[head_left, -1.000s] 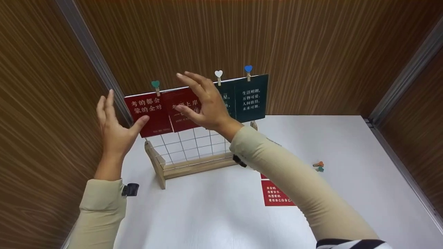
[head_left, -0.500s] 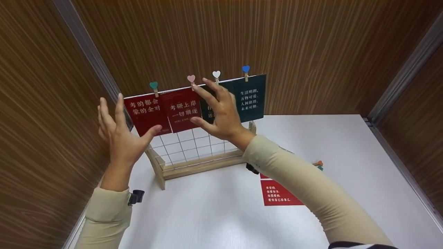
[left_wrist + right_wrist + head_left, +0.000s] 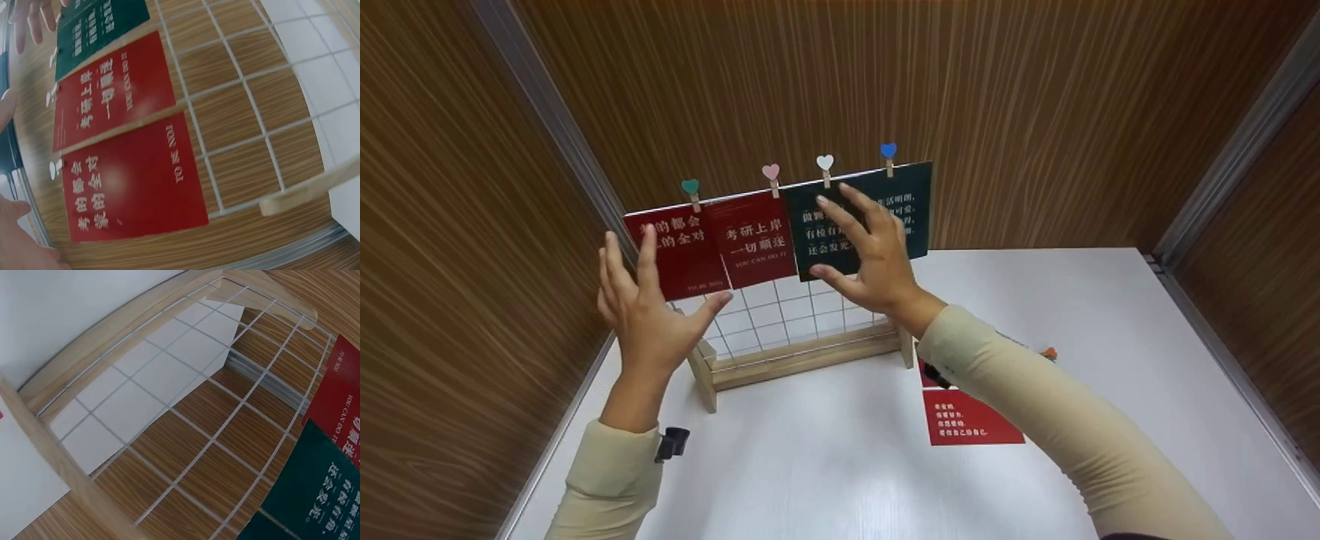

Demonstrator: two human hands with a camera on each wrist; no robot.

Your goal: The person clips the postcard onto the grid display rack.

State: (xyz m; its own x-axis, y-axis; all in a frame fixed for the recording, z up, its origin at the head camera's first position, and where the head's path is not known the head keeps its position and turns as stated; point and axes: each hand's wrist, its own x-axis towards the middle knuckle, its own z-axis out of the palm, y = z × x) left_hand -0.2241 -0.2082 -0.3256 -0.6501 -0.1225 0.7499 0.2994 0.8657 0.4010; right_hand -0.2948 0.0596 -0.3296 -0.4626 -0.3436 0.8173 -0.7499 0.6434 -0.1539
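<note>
The left hand [image 3: 655, 322] is raised, fingers pointing up and thumb splayed toward the right, gripping nothing; a red card [image 3: 694, 259] hangs behind its fingers. The right hand [image 3: 877, 262], likewise spread and unoccupied, slants leftward before the green cards [image 3: 911, 184], a white heart clip [image 3: 825, 163] just above its fingertips.

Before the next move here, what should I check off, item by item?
1. Hanging red cards and dark green cards clipped on top: ok; green clip, pink clip, white clip, blue clip.
2. Left hand and right hand empty: ok, both hands open.
3. Right hand off the cards: cannot tell; it visually overlaps the dark green ones.
4. Loose red cards unobstructed: not ok; the right sleeve covers part.
5. Loose clip count: cannot tell; an orange clip shows past the sleeve.
</note>
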